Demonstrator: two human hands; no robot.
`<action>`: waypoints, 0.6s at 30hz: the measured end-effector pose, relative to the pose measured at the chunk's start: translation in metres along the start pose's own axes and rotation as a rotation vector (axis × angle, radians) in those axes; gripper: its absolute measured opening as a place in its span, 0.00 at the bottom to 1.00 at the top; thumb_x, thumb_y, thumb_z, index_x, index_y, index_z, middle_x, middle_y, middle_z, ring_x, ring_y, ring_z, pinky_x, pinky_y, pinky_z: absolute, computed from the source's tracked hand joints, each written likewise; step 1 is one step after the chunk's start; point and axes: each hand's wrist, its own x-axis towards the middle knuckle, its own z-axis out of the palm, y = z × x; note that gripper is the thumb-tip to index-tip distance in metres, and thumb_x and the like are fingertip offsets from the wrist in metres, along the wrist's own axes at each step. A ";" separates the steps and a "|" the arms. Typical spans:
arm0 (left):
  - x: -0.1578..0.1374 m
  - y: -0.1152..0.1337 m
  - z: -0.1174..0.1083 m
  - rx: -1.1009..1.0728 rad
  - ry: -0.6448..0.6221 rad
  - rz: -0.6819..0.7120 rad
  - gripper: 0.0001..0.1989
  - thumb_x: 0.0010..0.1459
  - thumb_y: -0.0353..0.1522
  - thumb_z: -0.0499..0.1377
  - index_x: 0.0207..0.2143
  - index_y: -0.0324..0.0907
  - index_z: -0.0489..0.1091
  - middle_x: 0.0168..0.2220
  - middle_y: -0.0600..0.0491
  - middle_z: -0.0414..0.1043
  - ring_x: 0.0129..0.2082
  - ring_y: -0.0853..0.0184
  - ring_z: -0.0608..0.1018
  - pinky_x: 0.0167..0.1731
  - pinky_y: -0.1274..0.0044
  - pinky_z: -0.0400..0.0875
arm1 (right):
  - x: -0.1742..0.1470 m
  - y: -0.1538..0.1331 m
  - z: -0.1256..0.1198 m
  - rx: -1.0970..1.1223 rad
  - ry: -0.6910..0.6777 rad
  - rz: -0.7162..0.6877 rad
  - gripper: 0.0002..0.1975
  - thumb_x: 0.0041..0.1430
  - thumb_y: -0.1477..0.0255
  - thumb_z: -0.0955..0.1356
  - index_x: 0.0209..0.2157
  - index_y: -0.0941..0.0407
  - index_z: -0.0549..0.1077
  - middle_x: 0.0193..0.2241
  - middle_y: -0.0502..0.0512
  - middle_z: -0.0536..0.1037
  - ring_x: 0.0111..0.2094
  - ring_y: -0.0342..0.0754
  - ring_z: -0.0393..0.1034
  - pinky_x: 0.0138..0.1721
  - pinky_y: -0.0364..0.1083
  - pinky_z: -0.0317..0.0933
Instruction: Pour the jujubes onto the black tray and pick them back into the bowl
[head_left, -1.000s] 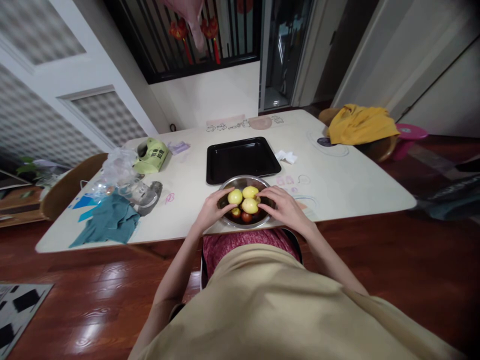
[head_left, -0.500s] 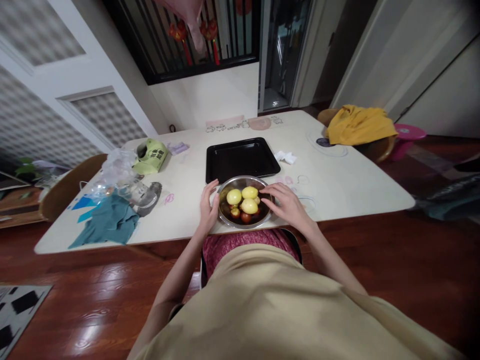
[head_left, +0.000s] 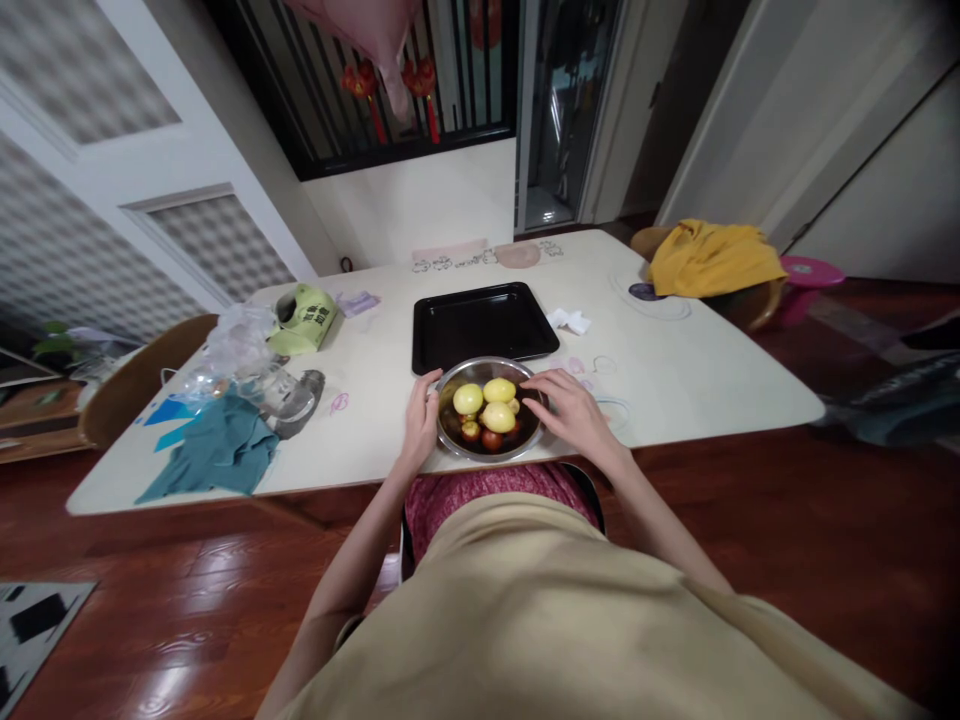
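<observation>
A steel bowl (head_left: 489, 459) stands at the table's near edge in front of me. In it lie several pale yellow round fruits or vegetables (head_left: 499, 416), their kind unclear, and smaller reddish-brown round ones (head_left: 491, 440). Against the bowl's left side rests my left hand (head_left: 421, 422), open, its fingers stretched forward and thumb apart. My right hand (head_left: 574, 411) is at the right rim, also open, with fingers and thumb apart and the fingertips at or just over the rim. Neither hand visibly grips anything. Just behind the bowl lies a black baking tray (head_left: 480, 328).
Crumpled white tissue (head_left: 570, 321) lies right of the tray. To the left are a green bag-like packet (head_left: 307, 320), clear plastic bags (head_left: 240, 340) and a teal cloth (head_left: 217, 445). A yellow garment (head_left: 712, 260) hangs over a chair at the right, beside a pink stool (head_left: 814, 272).
The camera view has tilted slightly, so the whole scene sits a little lower. Both hands and the bowl keep their places relative to each other.
</observation>
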 end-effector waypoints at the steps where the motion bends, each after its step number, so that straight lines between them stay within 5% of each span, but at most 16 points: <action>1: 0.000 0.001 0.000 0.002 -0.003 0.009 0.26 0.77 0.49 0.46 0.62 0.43 0.69 0.62 0.42 0.73 0.64 0.56 0.75 0.64 0.61 0.72 | 0.000 0.002 0.001 0.003 0.010 0.021 0.12 0.73 0.66 0.67 0.52 0.53 0.78 0.48 0.63 0.81 0.50 0.60 0.77 0.54 0.60 0.73; 5: 0.000 0.003 -0.001 0.017 -0.014 0.054 0.25 0.77 0.49 0.46 0.62 0.43 0.69 0.63 0.41 0.72 0.64 0.56 0.75 0.64 0.61 0.72 | -0.002 0.013 0.012 0.091 0.064 0.159 0.19 0.69 0.63 0.69 0.57 0.53 0.73 0.51 0.64 0.80 0.51 0.61 0.77 0.53 0.61 0.75; 8: 0.000 0.003 -0.003 0.042 -0.019 0.112 0.25 0.77 0.48 0.47 0.64 0.43 0.68 0.65 0.40 0.71 0.66 0.55 0.74 0.66 0.60 0.71 | -0.005 0.022 0.021 0.236 0.090 0.385 0.22 0.62 0.62 0.72 0.56 0.54 0.72 0.42 0.59 0.83 0.34 0.55 0.79 0.39 0.55 0.78; 11: -0.003 0.010 -0.003 0.096 -0.031 0.203 0.25 0.76 0.46 0.49 0.66 0.43 0.66 0.66 0.39 0.69 0.68 0.53 0.72 0.69 0.56 0.67 | -0.007 0.023 0.026 0.505 -0.151 0.673 0.20 0.61 0.57 0.72 0.48 0.54 0.74 0.25 0.51 0.80 0.20 0.50 0.74 0.23 0.48 0.72; 14: -0.007 0.030 0.001 0.156 -0.105 0.292 0.26 0.73 0.44 0.56 0.69 0.45 0.64 0.68 0.39 0.68 0.70 0.50 0.70 0.70 0.54 0.65 | -0.006 0.016 0.026 0.742 -0.384 0.882 0.14 0.61 0.59 0.70 0.41 0.54 0.73 0.17 0.49 0.77 0.18 0.51 0.74 0.19 0.46 0.69; 18: -0.008 0.060 0.012 0.243 -0.288 0.379 0.35 0.68 0.43 0.64 0.73 0.50 0.60 0.73 0.41 0.62 0.73 0.47 0.66 0.72 0.53 0.59 | 0.003 0.004 0.023 0.839 -0.314 0.945 0.10 0.55 0.72 0.67 0.40 0.55 0.75 0.25 0.52 0.83 0.25 0.51 0.79 0.23 0.45 0.75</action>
